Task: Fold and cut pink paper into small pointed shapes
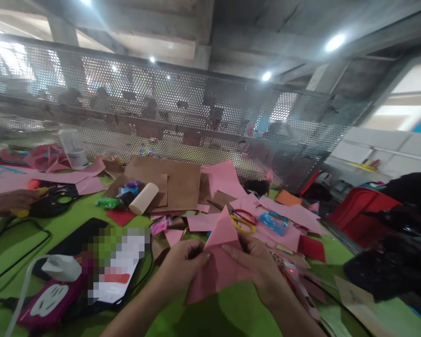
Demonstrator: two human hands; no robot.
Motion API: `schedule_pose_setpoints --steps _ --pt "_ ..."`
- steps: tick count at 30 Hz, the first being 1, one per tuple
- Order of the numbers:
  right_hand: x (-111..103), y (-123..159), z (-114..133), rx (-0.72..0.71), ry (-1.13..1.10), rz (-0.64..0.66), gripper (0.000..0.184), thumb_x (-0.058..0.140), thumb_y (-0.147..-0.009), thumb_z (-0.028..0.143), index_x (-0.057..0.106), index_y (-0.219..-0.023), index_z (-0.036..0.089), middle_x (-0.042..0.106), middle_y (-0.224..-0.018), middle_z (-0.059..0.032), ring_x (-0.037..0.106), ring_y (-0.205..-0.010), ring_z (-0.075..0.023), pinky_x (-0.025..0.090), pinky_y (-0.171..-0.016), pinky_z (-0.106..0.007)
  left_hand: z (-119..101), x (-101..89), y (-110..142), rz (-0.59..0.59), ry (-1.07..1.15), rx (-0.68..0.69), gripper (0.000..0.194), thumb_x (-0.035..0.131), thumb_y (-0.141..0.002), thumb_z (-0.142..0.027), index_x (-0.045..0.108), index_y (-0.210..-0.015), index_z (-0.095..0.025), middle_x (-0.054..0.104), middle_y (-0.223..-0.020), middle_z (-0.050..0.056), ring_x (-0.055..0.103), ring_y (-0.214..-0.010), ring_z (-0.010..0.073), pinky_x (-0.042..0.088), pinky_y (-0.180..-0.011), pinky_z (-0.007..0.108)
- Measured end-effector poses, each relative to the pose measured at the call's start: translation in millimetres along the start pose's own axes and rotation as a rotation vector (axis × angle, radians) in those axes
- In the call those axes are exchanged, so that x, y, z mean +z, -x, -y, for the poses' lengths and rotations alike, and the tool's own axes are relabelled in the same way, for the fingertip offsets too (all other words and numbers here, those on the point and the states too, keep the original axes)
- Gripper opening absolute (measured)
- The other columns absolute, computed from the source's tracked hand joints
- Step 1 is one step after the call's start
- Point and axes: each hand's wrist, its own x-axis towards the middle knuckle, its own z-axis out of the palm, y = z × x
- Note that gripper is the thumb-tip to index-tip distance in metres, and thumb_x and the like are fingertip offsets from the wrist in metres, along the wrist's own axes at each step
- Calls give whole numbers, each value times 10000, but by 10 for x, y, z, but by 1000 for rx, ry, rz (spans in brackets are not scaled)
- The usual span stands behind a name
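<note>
Between my two hands is a folded sheet of pink paper point(219, 267), its top coming to a point and its lower part spreading wide over the green table. My left hand point(187, 262) pinches the paper's left edge, thumb on the near face. On the other side my right hand point(254, 257) grips the right edge, its thumb also lying on the front near the fold. The fingers behind the paper are partly hidden. Just beyond the paper's tip lie scissors with yellow handles point(243, 225) and several pink paper scraps.
Brown cardboard point(182, 180), a cream paper roll point(143, 198) and small coloured packets lie behind. To the left are a phone point(122, 267), a purple power strip point(52, 299) and cables. Another person's hand point(14, 202) is at far left. A perforated metal screen point(182, 117) borders the table.
</note>
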Motion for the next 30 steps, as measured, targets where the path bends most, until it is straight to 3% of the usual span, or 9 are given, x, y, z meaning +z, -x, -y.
schedule_pose_setpoints --steps 4,8,17,23,27,30 --pt "-34 -20 -234 16 -7 15 394 889 -593 376 728 -901 190 758 -856 -51 695 -768 -238 546 -717 -345 5 -2 57 -15 45 -56 249 552 -874 -379 645 -800 -160 601 -761 7 515 -707 149 358 -618 250" --pt "-56 -3 -318 50 15 57 459 891 -596 376 718 -977 188 757 -969 -86 700 -821 -246 554 -744 -362 23 5 90 -57 -110 -65 250 525 -879 -315 600 -687 -173 580 -685 -2 516 -685 149 355 -624 252" --pt "23 87 -218 16 165 -8 381 868 -596 435 699 -797 159 728 -793 -55 641 -703 -200 510 -639 -308 80 17 141 1 -346 -28 233 500 -889 -306 591 -709 -190 606 -682 -10 536 -673 155 331 -604 252" --pt "-68 68 -253 -81 163 -118 312 761 -751 453 627 -668 185 575 -616 26 486 -574 -127 380 -548 -246 -12 27 183 91 -371 -30 250 502 -902 -301 649 -728 -198 676 -730 15 597 -711 181 349 -622 259" --pt "-111 61 -191 -222 146 -201 248 744 -780 426 664 -711 202 589 -711 16 498 -675 -140 388 -609 -240 -34 15 193 101 -335 -39 233 523 -896 -292 679 -746 -205 704 -744 9 612 -714 179 371 -631 251" --pt "-65 100 -145 -138 72 -125 288 776 -741 464 716 -868 212 634 -738 5 552 -693 -152 426 -618 -248 -16 5 188 75 -303 -46 235 520 -894 -277 684 -745 -199 701 -734 7 609 -702 175 376 -629 249"
